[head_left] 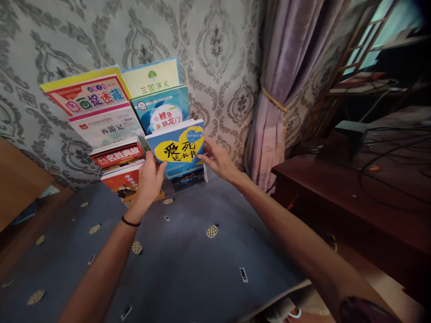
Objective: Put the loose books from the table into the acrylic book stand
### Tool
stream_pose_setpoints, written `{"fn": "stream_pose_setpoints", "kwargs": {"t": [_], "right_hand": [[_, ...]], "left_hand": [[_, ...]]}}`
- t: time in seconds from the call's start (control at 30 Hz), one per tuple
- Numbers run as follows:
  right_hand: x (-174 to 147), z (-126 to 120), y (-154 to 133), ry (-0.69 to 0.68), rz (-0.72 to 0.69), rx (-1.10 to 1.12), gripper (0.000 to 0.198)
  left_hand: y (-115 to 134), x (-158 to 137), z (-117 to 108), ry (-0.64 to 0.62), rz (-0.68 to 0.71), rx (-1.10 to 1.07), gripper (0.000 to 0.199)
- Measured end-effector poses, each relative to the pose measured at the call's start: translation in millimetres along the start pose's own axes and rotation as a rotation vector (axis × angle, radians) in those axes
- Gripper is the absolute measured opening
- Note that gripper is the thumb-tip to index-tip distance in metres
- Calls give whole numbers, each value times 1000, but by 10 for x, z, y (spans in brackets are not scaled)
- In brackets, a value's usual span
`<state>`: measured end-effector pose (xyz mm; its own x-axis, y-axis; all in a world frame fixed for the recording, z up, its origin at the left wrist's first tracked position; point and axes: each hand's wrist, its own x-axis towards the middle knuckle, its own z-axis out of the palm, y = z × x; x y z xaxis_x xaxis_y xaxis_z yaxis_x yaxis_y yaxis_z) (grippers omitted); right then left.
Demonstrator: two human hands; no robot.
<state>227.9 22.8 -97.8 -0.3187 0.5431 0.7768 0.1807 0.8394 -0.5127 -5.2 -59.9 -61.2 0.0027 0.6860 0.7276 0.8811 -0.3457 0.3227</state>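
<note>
A blue book (pixel 175 167) with a yellow heart and black lettering stands upright at the front of the right stack. My left hand (pixel 148 177) grips its lower left edge, the thumb toward the cover. At the right edge, my right hand (pixel 218 158) pinches the book between thumb and fingers. Behind it rise a teal book (pixel 161 107) and a pale green book (pixel 153 80). A dark-covered item (pixel 188 178) shows below. To the left, in a second column, stand a red book (pixel 117 154), an orange book (pixel 123 184), a pale book (pixel 107 128) and a pink-and-yellow book (pixel 90 96).
The books stand on a dark blue pineapple-print cloth (pixel 188 260) against a patterned wall (pixel 215 54). A tied purple curtain (pixel 279 80) hangs to the right. Beyond it is a reddish-brown desk (pixel 336 188) with black cables (pixel 365 179). A wooden panel (pixel 20 179) stands at left.
</note>
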Motion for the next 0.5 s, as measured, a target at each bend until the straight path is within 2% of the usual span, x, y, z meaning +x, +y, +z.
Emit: {"fn": "stream_pose_setpoints", "kwargs": {"t": [0.5], "right_hand": [[-229, 119, 307, -26, 90, -84, 49]], "left_hand": [[-120, -134, 340, -71, -29, 7, 17]]}}
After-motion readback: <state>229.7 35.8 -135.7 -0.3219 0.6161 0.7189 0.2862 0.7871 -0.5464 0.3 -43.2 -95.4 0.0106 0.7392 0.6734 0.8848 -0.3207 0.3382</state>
